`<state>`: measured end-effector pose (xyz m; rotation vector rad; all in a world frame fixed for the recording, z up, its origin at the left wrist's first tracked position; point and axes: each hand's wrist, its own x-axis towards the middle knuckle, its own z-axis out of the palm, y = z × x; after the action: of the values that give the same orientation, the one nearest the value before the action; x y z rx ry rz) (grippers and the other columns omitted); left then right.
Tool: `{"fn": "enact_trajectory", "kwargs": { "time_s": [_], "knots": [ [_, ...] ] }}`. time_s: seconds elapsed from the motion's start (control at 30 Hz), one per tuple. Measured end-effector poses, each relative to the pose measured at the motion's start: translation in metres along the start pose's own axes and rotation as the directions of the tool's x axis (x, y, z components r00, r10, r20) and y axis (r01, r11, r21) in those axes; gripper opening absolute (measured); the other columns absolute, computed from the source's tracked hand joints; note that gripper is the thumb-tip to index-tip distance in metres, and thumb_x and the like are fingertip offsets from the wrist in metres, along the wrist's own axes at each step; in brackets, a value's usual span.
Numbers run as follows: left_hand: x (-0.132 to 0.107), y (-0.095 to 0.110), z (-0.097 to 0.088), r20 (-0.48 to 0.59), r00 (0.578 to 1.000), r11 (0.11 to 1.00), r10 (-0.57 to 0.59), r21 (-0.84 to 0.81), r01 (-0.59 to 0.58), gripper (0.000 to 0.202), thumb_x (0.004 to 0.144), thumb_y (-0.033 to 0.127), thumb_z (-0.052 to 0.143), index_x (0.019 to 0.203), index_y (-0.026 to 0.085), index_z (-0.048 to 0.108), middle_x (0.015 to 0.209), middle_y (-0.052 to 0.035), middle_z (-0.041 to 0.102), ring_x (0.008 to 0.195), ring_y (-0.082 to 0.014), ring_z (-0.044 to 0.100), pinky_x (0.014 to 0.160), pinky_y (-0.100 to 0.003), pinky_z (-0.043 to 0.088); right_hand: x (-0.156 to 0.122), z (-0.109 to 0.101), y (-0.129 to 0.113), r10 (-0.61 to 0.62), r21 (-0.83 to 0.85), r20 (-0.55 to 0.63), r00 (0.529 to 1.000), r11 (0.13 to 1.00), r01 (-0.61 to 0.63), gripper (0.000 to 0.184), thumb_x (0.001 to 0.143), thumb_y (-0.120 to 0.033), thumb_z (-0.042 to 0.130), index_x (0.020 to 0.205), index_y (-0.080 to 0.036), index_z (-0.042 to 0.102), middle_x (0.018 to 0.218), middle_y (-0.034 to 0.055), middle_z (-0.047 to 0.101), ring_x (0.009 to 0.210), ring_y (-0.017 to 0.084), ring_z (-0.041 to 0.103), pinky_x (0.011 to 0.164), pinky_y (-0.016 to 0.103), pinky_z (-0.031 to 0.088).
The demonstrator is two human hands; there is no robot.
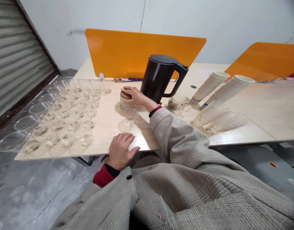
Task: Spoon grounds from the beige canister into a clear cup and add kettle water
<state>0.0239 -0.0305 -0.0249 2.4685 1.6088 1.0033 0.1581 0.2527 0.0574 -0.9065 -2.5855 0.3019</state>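
Note:
My right hand (134, 96) reaches across the table with its fingers curled over the wooden-looking lid (125, 94) of a small pale canister (124, 103). The lid sits on the canister, whose inside is hidden. Just in front of the canister is a clear plastic cup (125, 126) with a few dark bits. At the table's front edge, my left hand (121, 148) rests palm down, fingers loosely stretched and thumb apart, holding nothing. Many clear plastic cups (65, 140) stand in rows on the left, several with dark dry leaves at the bottom.
A black electric kettle (158, 76) stands right behind my right hand. To its right are a glass pitcher (179, 103) with dark leaves, stacked paper cups (221, 91) and stacked clear cups (225, 123). An orange divider (127, 51) runs along the table's back.

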Motion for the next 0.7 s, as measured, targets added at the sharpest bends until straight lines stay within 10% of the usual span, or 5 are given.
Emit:
{"fn": "enact_trajectory", "kwargs": {
  "time_s": [0.3, 0.5, 0.6, 0.7],
  "knots": [
    [0.001, -0.001, -0.001, 0.013, 1.0, 1.0, -0.015, -0.011, 0.015, 0.037, 0.094, 0.047, 0.079, 0.122, 0.023, 0.076, 0.128, -0.0105, 0.08, 0.121, -0.0313, 0.071, 0.099, -0.048, 0.056, 0.003, 0.0, -0.001, 0.012, -0.024, 0.034, 0.999, 1.0, -0.011, 0.085, 0.092, -0.053, 0.073, 0.167, -0.023, 0.049, 0.176, 0.0118, 0.043, 0.162, 0.03, 0.04, 0.136, 0.048, 0.025],
    [0.001, -0.002, -0.002, 0.027, 1.0, 1.0, -0.017, -0.009, 0.017, 0.037, 0.094, 0.045, 0.08, 0.123, 0.022, 0.076, 0.128, -0.0109, 0.08, 0.121, -0.0312, 0.071, 0.1, -0.047, 0.057, -0.014, -0.006, -0.008, 0.029, -0.038, -0.13, 0.991, 0.999, -0.035, 0.089, 0.089, -0.046, 0.08, 0.167, -0.02, 0.048, 0.178, 0.0184, 0.036, 0.165, 0.041, 0.032, 0.132, 0.065, 0.028],
    [0.0, -0.002, -0.002, 0.011, 1.0, 1.0, -0.007, -0.001, 0.007, 0.038, 0.094, 0.045, 0.08, 0.123, 0.021, 0.076, 0.128, -0.0113, 0.08, 0.121, -0.0311, 0.071, 0.1, -0.047, 0.057, -0.049, -0.023, -0.022, 0.036, -0.053, -0.36, 0.932, 0.997, -0.059, 0.07, 0.101, -0.046, 0.063, 0.166, -0.026, 0.049, 0.174, 0.0145, 0.045, 0.161, 0.04, 0.038, 0.13, 0.068, 0.032],
    [0.0, -0.002, -0.002, -0.006, 1.0, 1.0, -0.004, 0.006, 0.004, 0.039, 0.094, 0.045, 0.079, 0.124, 0.02, 0.075, 0.13, -0.0118, 0.079, 0.122, -0.0313, 0.071, 0.1, -0.047, 0.057, -0.092, -0.05, -0.031, 0.096, -0.065, -0.632, 0.769, 0.982, -0.176, 0.064, 0.11, -0.049, 0.043, 0.169, -0.027, 0.041, 0.17, 0.0142, 0.046, 0.161, 0.041, 0.037, 0.124, 0.073, 0.037]
  ]
}}
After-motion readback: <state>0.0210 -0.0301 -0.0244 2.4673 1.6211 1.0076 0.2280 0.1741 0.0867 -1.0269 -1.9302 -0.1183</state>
